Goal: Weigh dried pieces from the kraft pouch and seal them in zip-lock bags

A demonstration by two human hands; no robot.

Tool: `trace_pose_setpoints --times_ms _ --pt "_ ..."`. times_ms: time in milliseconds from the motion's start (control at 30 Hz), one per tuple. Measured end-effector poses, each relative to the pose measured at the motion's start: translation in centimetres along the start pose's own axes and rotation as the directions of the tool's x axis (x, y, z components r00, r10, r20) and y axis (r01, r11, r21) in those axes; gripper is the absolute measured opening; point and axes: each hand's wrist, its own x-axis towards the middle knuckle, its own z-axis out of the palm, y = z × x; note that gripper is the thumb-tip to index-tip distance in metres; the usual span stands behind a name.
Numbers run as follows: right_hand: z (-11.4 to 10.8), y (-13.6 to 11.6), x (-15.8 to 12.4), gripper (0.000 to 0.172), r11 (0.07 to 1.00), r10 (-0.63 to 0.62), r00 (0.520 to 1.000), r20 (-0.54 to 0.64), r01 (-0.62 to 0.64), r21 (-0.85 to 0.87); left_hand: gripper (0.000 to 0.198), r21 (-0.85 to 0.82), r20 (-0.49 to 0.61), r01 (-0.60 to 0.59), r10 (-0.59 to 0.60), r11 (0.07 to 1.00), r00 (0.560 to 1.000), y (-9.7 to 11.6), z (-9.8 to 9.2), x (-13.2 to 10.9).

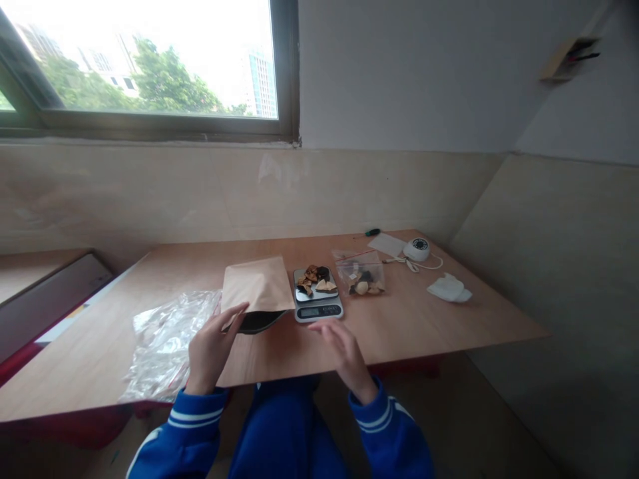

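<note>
My left hand [213,349] grips the near edge of a brown paper bag [257,283], thumb and fingers at its mouth. The mouth gapes toward me and shows a dark inside. Just right of the bag stands a small digital kitchen scale [319,311], with dried brown and pale pieces [314,278] on its metal plate. Close to the scale's front edge is my right hand [343,349], fingers stretched out and nothing visible in them. A clear zip bag [357,263] with similar pieces in it lies right of the scale.
Crumpled clear plastic bags [167,342] cover the table's left part. Farther right are a white dome-shaped device [416,249] with a cable, a white sheet [387,244], a green-handled tool [372,232] and a crumpled white tissue [449,288]. A tiled wall [339,193] stands behind the table.
</note>
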Motion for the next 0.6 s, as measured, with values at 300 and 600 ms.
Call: trace_pose_setpoints --times_ms 300,600 --pt "7.7 -4.5 2.6 0.035 0.81 -0.279 0.868 0.412 0.442 -0.385 0.02 0.001 -0.094 0.069 -0.068 0.998 0.993 4.0 -2.9 1.8" --pt "9.6 -3.4 4.2 0.031 0.54 0.043 0.905 0.424 0.336 -0.772 0.022 -0.129 0.004 0.072 -0.072 0.989 0.997 4.2 -2.2 -0.4"
